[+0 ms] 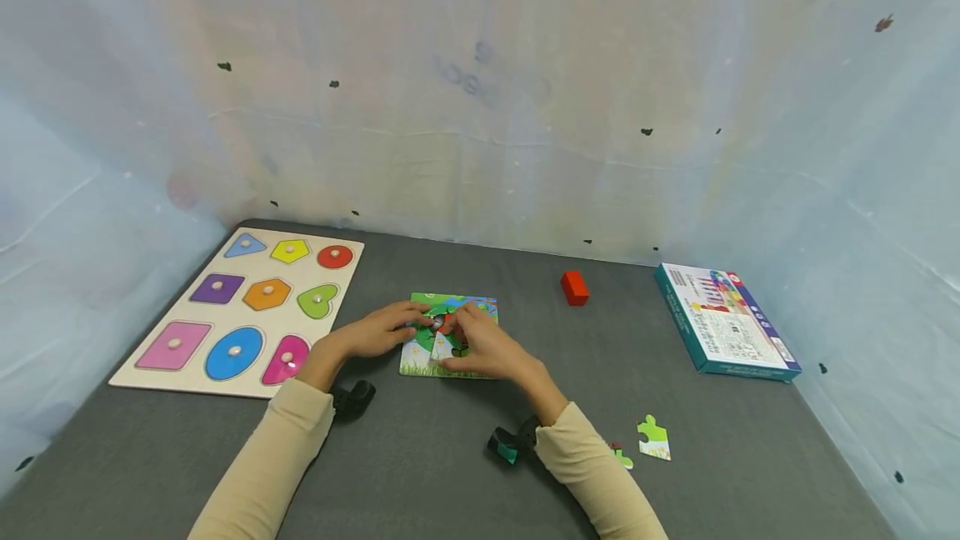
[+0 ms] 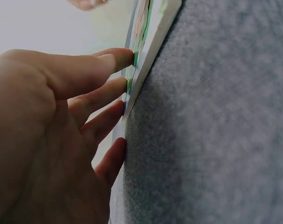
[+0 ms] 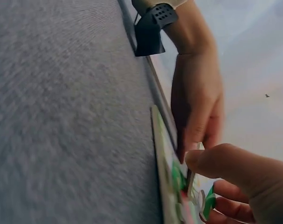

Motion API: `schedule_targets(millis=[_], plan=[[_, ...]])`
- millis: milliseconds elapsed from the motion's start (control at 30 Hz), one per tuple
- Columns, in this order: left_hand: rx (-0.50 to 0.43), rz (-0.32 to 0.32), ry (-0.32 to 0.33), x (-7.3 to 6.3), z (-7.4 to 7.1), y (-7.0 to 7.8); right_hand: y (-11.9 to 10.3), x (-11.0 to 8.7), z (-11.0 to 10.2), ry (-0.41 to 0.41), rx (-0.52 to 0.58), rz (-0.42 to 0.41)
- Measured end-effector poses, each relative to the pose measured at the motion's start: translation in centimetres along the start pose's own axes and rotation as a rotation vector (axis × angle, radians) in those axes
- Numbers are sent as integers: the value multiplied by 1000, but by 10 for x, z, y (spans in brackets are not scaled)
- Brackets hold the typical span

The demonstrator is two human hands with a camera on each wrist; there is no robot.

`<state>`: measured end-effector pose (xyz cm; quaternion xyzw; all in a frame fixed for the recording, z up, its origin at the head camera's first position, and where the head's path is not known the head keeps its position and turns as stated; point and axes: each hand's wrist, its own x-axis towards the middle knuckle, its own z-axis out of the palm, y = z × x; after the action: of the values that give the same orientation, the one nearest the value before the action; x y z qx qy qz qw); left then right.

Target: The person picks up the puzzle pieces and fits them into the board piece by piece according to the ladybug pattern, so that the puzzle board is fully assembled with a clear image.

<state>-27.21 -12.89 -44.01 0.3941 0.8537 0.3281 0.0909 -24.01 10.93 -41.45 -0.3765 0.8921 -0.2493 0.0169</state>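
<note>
A jigsaw puzzle (image 1: 414,363) with a green and blue garden picture lies flat on the grey table, both hands over it. My left hand (image 1: 378,330) rests its extended fingertips on the puzzle's left part; in the left wrist view the fingers (image 2: 114,100) touch its edge. From the right, my right hand (image 1: 487,347) pinches a white and green puzzle piece (image 1: 446,347) between thumb and fingers. That piece (image 3: 209,203) stands tilted up from the board in the right wrist view. Part of the picture is hidden under the hands.
To the left lies a shape board (image 1: 247,273) with knobbed coloured pieces. A red block (image 1: 575,288) sits behind the puzzle, and a teal and white box (image 1: 727,322) is at the right. Two loose puzzle pieces lie front right, one (image 1: 655,440) fully visible, another (image 1: 623,458) partly behind the sleeve.
</note>
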Motion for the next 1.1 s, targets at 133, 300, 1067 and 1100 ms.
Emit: schedule_targets(millis=[133, 300, 1067, 1100], plan=[[-4, -14, 17, 1, 1, 3, 3, 7, 10, -23, -42, -28], [6, -43, 16, 1, 2, 3, 5, 15, 20, -9, -10, -95], [73, -35, 21, 1, 3, 1, 14, 17, 31, 72, 155, -174], [71, -34, 21, 1, 2, 2, 15, 17, 31, 83, 144, -181]])
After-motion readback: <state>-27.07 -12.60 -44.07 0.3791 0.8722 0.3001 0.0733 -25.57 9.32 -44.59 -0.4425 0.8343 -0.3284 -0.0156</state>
